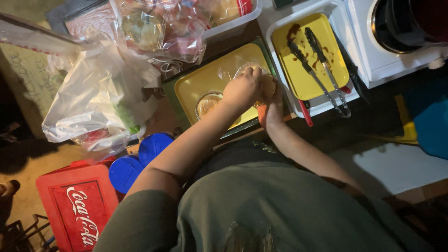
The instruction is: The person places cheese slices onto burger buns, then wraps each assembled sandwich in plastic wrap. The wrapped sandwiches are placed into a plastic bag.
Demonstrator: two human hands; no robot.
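Both my hands meet over a yellow tray [198, 84]. My left hand [242, 88] presses its closed fingers down onto a round, pale flat piece of food [268, 84]. My right hand [271, 106] grips the same round food from the right side. A second round food item under clear wrap [208, 103] lies on the tray just left of my left hand. How the fingers sit under the food is hidden.
A smaller yellow tray [340, 60] in a white tub holds black tongs [319, 65] and sauce smears. Plastic bags [98, 93] pile at the left. Two blue lids [140, 158] and a red crate [77, 205] sit below. A white cooker with a dark pot [406, 23] stands at top right.
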